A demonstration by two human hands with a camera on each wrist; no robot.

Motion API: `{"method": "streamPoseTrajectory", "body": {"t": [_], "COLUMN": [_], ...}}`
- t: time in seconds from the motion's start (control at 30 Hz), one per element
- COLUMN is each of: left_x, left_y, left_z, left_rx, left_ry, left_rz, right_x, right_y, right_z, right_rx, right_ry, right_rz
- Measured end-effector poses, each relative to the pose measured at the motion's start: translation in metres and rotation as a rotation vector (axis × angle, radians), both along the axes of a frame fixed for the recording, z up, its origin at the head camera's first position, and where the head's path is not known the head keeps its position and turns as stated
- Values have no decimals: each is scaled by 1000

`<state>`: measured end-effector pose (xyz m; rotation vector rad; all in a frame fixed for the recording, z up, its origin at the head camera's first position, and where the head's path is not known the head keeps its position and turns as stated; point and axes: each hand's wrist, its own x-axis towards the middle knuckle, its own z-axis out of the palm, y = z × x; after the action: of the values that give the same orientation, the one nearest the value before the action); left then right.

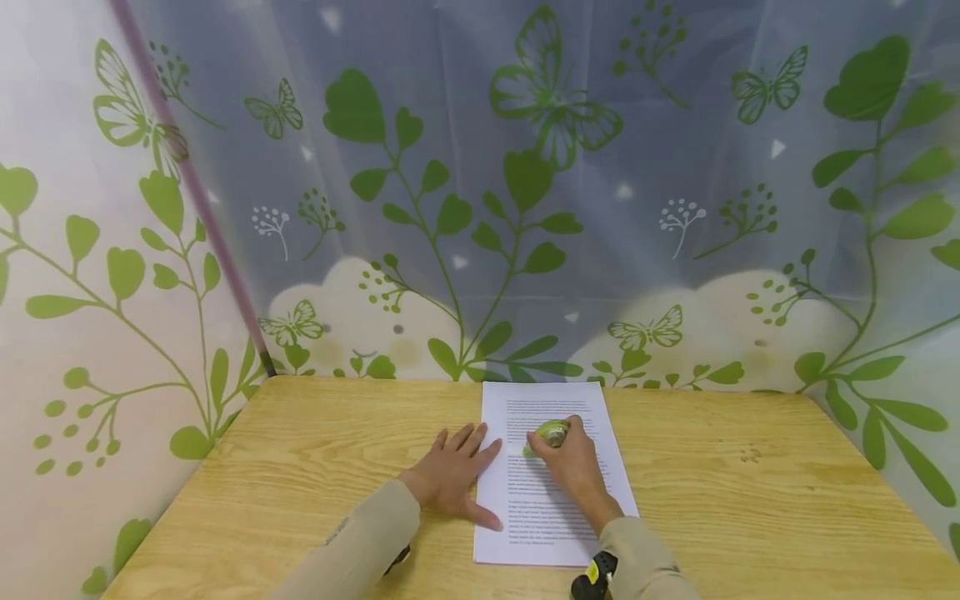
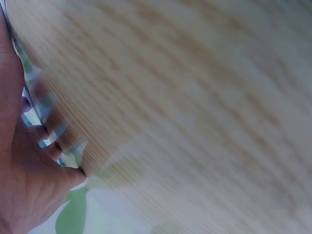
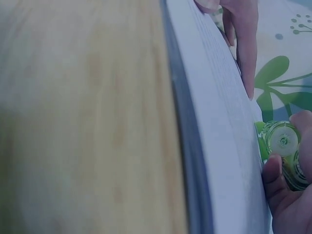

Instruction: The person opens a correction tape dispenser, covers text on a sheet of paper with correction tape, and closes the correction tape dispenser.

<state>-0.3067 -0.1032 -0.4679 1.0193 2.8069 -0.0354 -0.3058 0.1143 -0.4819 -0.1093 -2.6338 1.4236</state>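
A sheaf of printed paper (image 1: 547, 525) lies upright on the wooden table, its rows of text facing up. My right hand (image 1: 576, 468) pinches a green, see-through correction tape dispenser (image 1: 553, 433) between thumb and fingers, over the upper middle of the page. In the right wrist view the round reels of the correction tape (image 3: 282, 140) show through its casing, with its tip end at the paper. Fingers spread, my left hand (image 1: 452, 472) rests on the left edge of the paper and the table beside it. The left wrist view shows the left hand (image 2: 29, 180) lying low along the tabletop.
The wooden table (image 1: 750, 500) stretches out on both sides of the paper. Behind it hangs a curtain (image 1: 450, 208) printed with green leaves and butterflies, meeting the table's back edge. A pinkish pole (image 1: 187, 183) slants down at the left corner.
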Motion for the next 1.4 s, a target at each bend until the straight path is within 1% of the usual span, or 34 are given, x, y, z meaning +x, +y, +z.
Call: {"method": "streamPoseTrajectory", "body": {"t": [0.37, 0.6, 1.13, 1.4], "left_x": [2, 2, 2, 2], "left_y": [-1, -1, 0, 1], "left_z": [4, 4, 3, 3], "left_rx": [-1, -2, 15, 14], "left_ry": [-6, 1, -15, -6], "left_rz": [12, 6, 10, 4], "right_x": [0, 0, 0, -1], "right_y": [9, 12, 23, 30], "right_z": [0, 0, -1, -1], "right_rx": [17, 29, 44, 44], "right_ry": [2, -5, -20, -22], "right_rz": [6, 4, 1, 17]}}
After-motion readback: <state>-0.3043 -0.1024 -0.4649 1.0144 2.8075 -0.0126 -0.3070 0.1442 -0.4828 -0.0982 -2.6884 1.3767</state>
